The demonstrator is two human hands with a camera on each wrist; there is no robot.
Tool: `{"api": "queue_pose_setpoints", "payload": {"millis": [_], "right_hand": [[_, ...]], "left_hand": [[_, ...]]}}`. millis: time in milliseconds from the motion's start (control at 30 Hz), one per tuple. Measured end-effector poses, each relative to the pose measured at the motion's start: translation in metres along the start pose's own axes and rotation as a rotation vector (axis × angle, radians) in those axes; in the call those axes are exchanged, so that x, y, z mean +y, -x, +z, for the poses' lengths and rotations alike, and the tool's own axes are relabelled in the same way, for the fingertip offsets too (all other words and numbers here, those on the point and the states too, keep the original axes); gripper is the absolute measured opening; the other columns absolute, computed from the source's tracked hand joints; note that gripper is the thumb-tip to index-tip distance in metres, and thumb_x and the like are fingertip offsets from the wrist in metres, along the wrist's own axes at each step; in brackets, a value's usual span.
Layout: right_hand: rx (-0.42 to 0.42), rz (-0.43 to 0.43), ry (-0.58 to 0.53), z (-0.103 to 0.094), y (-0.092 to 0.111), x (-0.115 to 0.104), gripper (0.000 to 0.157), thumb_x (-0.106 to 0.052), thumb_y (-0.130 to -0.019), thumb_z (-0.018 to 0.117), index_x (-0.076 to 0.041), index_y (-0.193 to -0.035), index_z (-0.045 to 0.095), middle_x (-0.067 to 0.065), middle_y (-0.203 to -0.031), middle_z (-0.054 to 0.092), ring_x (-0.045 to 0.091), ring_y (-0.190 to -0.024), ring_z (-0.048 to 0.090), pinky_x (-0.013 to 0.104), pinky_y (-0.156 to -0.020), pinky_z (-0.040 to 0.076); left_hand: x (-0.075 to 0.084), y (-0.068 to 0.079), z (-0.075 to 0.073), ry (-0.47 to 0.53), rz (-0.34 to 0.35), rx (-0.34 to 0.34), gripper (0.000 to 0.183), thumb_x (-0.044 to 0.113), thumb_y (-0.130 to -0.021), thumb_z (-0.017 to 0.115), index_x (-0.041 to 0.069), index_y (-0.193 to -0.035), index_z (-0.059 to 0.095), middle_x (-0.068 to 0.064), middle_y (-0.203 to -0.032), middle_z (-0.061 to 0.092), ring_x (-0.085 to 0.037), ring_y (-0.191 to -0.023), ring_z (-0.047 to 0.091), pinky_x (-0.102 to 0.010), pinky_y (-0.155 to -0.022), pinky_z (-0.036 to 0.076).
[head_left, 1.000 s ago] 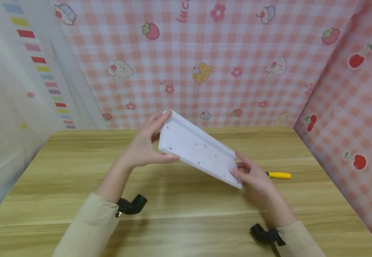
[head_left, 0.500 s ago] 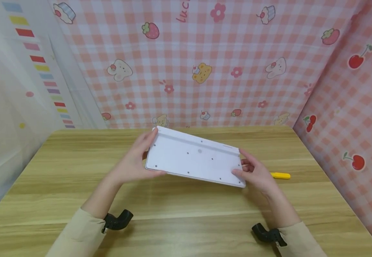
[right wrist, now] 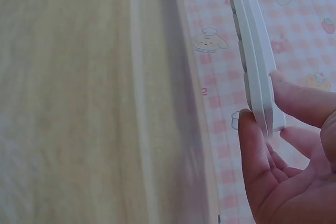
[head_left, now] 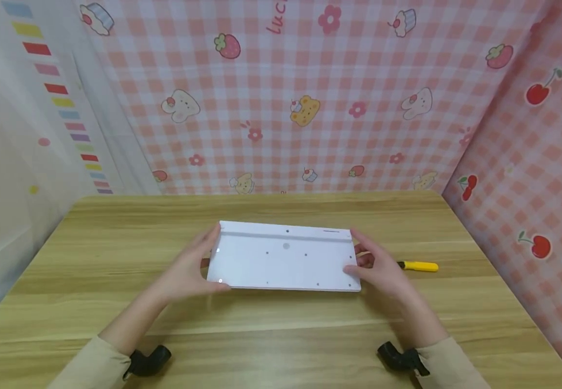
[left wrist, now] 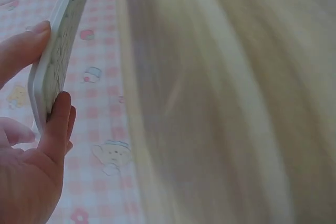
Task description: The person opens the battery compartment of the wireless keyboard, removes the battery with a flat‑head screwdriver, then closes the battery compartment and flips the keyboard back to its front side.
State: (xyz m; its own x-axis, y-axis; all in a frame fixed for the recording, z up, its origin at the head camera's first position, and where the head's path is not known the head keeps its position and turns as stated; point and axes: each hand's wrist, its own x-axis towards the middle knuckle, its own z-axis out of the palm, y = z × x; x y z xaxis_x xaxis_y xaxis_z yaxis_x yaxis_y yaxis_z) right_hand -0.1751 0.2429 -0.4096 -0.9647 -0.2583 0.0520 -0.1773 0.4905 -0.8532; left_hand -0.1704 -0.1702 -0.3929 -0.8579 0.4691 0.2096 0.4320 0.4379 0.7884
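Observation:
A white keyboard (head_left: pixel 281 267) is held level across the middle of the head view, its underside with several small screws facing up. My left hand (head_left: pixel 188 275) grips its left end, thumb on the near edge and fingers at the far corner. At the right end, my right hand (head_left: pixel 383 270) pinches it, thumb on the underside and other fingers beneath. Keys show on the downward face of the keyboard (left wrist: pixel 60 51) in the left wrist view. In the right wrist view, the keyboard (right wrist: pixel 254 51) appears edge-on between thumb and fingers.
A tool with a yellow handle (head_left: pixel 420 266) and dark front end lies on the wooden table (head_left: pixel 271 340), just right of my right hand, which partly hides it. Pink checked cloth (head_left: pixel 281 108) hangs behind the table and along its right side.
The keyboard has come down toward the table and swung from a steep slant to nearly level. My left hand moved down and left with it; my right hand stayed almost in place.

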Motion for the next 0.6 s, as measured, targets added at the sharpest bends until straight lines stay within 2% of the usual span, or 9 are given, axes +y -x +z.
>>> {"api": "queue_pose_setpoints", "payload": {"millis": [100,200,400,600], "right_hand": [[-0.018,-0.015,-0.003,0.003,-0.001,0.001,0.079,-0.006,-0.088,0.075,-0.005,-0.154,0.032,0.018,-0.116,0.053,0.027,-0.090,0.054,0.020,-0.080,0.048],[-0.033,-0.018,0.006,0.005,-0.002,0.001,0.079,-0.006,-0.088,0.075,-0.006,-0.154,0.033,0.017,-0.116,0.054,0.026,-0.090,0.056,0.022,-0.081,0.049],[-0.059,-0.021,0.033,0.006,-0.004,0.000,0.080,-0.008,-0.086,0.077,-0.005,-0.154,0.033,0.016,-0.114,0.055,0.025,-0.090,0.057,0.024,-0.081,0.050],[-0.093,-0.012,0.048,0.007,-0.006,0.000,0.083,-0.007,-0.086,0.078,-0.004,-0.154,0.032,0.016,-0.111,0.055,0.024,-0.088,0.057,0.026,-0.077,0.051]], "left_hand": [[-0.004,0.007,-0.002,-0.015,-0.006,-0.005,0.117,0.003,-0.065,0.092,-0.007,-0.154,0.016,-0.033,-0.155,0.018,-0.048,-0.133,0.036,-0.046,-0.094,0.050],[-0.007,0.013,-0.004,-0.017,-0.014,-0.017,0.117,0.005,-0.066,0.092,-0.008,-0.154,0.016,-0.033,-0.154,0.019,-0.047,-0.130,0.040,-0.043,-0.092,0.052],[-0.009,0.018,-0.006,-0.011,-0.057,-0.039,0.119,0.009,-0.065,0.093,-0.008,-0.154,0.015,-0.033,-0.146,0.029,-0.038,-0.112,0.053,-0.031,-0.082,0.057],[-0.011,0.022,-0.007,-0.031,-0.084,-0.062,0.119,0.012,-0.065,0.094,-0.009,-0.153,0.017,-0.033,-0.139,0.036,-0.032,-0.101,0.056,-0.030,-0.077,0.057]]}}
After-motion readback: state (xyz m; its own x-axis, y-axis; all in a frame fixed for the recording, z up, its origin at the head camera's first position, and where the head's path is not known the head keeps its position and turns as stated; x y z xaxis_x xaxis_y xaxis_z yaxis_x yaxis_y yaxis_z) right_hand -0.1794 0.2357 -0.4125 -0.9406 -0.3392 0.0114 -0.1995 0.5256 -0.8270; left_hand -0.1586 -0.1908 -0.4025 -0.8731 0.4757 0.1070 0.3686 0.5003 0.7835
